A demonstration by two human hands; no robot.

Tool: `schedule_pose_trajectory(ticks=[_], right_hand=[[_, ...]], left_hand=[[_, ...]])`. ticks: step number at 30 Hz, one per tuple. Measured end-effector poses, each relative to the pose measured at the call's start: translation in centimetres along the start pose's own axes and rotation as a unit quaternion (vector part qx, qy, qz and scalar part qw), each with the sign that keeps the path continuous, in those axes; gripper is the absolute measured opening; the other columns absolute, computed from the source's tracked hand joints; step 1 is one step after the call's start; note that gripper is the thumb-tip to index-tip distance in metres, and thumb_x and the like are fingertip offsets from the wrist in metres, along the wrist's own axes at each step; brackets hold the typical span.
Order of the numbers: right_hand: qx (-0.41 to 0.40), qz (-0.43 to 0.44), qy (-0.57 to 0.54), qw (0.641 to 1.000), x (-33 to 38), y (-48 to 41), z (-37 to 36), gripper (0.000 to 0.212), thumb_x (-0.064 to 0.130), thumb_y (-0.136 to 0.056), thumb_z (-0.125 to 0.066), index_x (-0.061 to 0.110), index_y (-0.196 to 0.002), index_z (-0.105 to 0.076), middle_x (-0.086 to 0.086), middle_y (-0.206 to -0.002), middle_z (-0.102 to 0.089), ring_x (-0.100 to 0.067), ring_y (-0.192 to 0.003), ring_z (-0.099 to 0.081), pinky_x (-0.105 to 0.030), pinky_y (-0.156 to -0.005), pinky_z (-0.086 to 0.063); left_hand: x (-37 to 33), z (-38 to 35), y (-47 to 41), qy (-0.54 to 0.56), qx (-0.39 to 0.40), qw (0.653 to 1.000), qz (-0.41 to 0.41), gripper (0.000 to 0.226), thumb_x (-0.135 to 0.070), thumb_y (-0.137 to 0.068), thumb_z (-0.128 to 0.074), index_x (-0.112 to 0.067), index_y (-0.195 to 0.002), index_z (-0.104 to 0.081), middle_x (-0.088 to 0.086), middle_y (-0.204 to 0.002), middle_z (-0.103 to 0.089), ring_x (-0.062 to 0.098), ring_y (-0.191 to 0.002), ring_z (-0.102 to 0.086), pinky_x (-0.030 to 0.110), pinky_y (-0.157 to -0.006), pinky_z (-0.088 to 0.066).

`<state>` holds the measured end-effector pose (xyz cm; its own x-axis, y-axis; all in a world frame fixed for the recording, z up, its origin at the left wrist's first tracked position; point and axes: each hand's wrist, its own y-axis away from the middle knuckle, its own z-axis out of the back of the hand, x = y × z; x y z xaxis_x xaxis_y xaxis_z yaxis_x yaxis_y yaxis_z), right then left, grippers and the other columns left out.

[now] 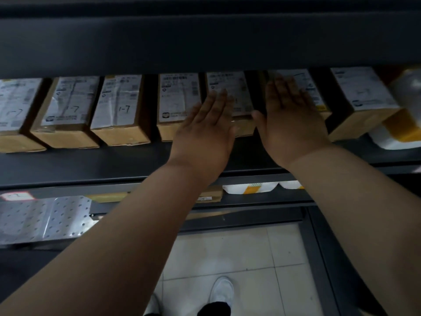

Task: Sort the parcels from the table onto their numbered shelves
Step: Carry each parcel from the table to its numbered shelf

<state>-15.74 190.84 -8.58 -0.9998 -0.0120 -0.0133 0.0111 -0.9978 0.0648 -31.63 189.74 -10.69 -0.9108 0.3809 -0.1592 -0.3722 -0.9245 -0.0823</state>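
A row of several brown cardboard parcels with white shipping labels stands on a dark metal shelf. Some labels carry a handwritten "1-7", such as the third parcel. My left hand lies flat, fingers straight, over a labelled parcel in the middle of the row. My right hand lies flat on the neighbouring parcel to the right. A dark gap separates these two parcels. Neither hand curls round anything.
The shelf above overhangs the row closely. White parcels with yellow tape sit at the far right. A lower shelf holds a silver dotted mailer, a flat cardboard box and white bags. Tiled floor and my white shoes lie below.
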Motion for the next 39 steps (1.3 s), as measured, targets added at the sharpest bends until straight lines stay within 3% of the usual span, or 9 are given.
schedule_pose_trajectory(ticks=[6, 12, 18, 22, 26, 29, 32, 36, 39], right_hand=[[-0.001, 0.013, -0.001, 1.0, -2.1, 0.1, -0.4, 0.063, 0.038, -0.103, -0.023, 0.011, -0.151, 0.007, -0.006, -0.16, 0.008, -0.021, -0.147, 0.006, -0.035, -0.117, 0.004], [0.008, -0.001, -0.022, 1.0, -1.9, -1.3, -0.3, 0.064, 0.038, -0.103, -0.024, 0.012, -0.151, 0.009, -0.006, -0.16, 0.009, -0.023, -0.147, 0.008, -0.039, -0.117, 0.005], [-0.048, 0.018, -0.027, 0.998, -3.6, 0.1, 0.6, 0.063, 0.045, -0.101, -0.017, 0.012, -0.152, 0.002, -0.008, -0.161, 0.001, -0.021, -0.147, 0.005, -0.036, -0.116, 0.007], [-0.036, -0.027, -0.031, 0.999, -7.2, 0.6, 1.0, 0.061, 0.044, -0.101, -0.016, 0.013, -0.152, -0.003, -0.007, -0.161, -0.004, -0.021, -0.148, 0.002, -0.037, -0.117, 0.006], [-0.039, -0.059, -0.015, 0.997, -10.4, 1.0, 0.6, 0.058, 0.039, -0.102, -0.019, 0.014, -0.153, -0.005, -0.005, -0.161, -0.004, -0.022, -0.148, 0.001, -0.038, -0.117, 0.002], [-0.044, -0.065, -0.014, 0.997, -11.4, 0.8, 0.0, 0.057, 0.029, -0.103, -0.026, 0.014, -0.153, -0.003, -0.005, -0.161, -0.004, -0.022, -0.148, 0.001, -0.04, -0.118, -0.001], [-0.025, -0.068, -0.018, 0.997, -11.4, 0.2, -0.2, 0.059, 0.022, -0.101, -0.026, 0.014, -0.152, 0.003, -0.005, -0.161, 0.003, -0.023, -0.147, 0.006, -0.044, -0.119, 0.001], [-0.015, -0.068, -0.032, 0.997, -11.1, -0.2, 0.2, 0.059, 0.029, -0.102, -0.023, 0.014, -0.152, 0.005, -0.004, -0.161, 0.006, -0.022, -0.147, 0.009, -0.043, -0.118, 0.005], [-0.078, -0.059, -0.033, 0.995, -12.3, 0.4, 0.7, 0.056, 0.036, -0.103, -0.022, 0.016, -0.153, -0.007, -0.005, -0.161, -0.006, -0.022, -0.148, 0.002, -0.04, -0.118, 0.004]], left_hand=[[-2.4, -1.4, -1.7, -0.034, 0.046, 0.998, 0.006, 0.057, -0.037, -0.104, -0.015, -0.014, -0.153, 0.003, 0.003, -0.162, 0.006, 0.016, -0.148, 0.008, 0.03, -0.116, 0.007], [-2.3, -1.5, -2.0, -0.013, 0.037, 0.999, 0.004, 0.056, -0.035, -0.103, -0.018, -0.014, -0.154, -0.003, 0.002, -0.162, 0.002, 0.015, -0.148, 0.006, 0.029, -0.117, 0.004], [-3.3, -1.1, -2.1, 0.012, 0.015, 1.0, 0.004, 0.056, -0.034, -0.103, -0.018, -0.014, -0.154, -0.005, 0.003, -0.162, 0.001, 0.015, -0.148, 0.005, 0.026, -0.115, 0.007], [-6.0, -0.7, -3.1, 0.021, -0.049, 0.998, -0.04, 0.064, -0.04, -0.097, -0.01, -0.009, -0.152, -0.016, 0.008, -0.16, -0.014, 0.02, -0.148, -0.009, 0.032, -0.117, -0.001], [-9.5, -1.0, -4.6, 0.019, -0.065, 0.993, -0.097, 0.062, -0.037, -0.097, -0.013, -0.007, -0.149, -0.026, 0.011, -0.157, -0.025, 0.023, -0.146, -0.018, 0.032, -0.116, -0.006], [-11.0, -1.0, -5.5, 0.002, -0.045, 0.993, -0.11, 0.064, -0.039, -0.096, -0.006, -0.009, -0.152, -0.015, 0.008, -0.16, -0.013, 0.02, -0.148, -0.007, 0.029, -0.116, 0.004], [-11.1, -1.3, -6.0, -0.01, -0.008, 0.996, -0.089, 0.059, -0.037, -0.1, -0.012, -0.014, -0.153, -0.002, 0.003, -0.162, 0.001, 0.015, -0.148, 0.006, 0.024, -0.112, 0.013], [-11.4, -1.6, -5.8, -0.02, -0.026, 0.996, -0.083, 0.061, -0.038, -0.098, -0.015, -0.011, -0.152, -0.013, 0.005, -0.161, -0.011, 0.017, -0.148, -0.004, 0.026, -0.112, 0.008], [-11.9, -1.4, -6.0, -0.018, -0.039, 0.996, -0.081, 0.065, -0.041, -0.096, -0.007, -0.01, -0.152, -0.018, 0.007, -0.16, -0.016, 0.019, -0.148, -0.011, 0.029, -0.113, 0.002]])
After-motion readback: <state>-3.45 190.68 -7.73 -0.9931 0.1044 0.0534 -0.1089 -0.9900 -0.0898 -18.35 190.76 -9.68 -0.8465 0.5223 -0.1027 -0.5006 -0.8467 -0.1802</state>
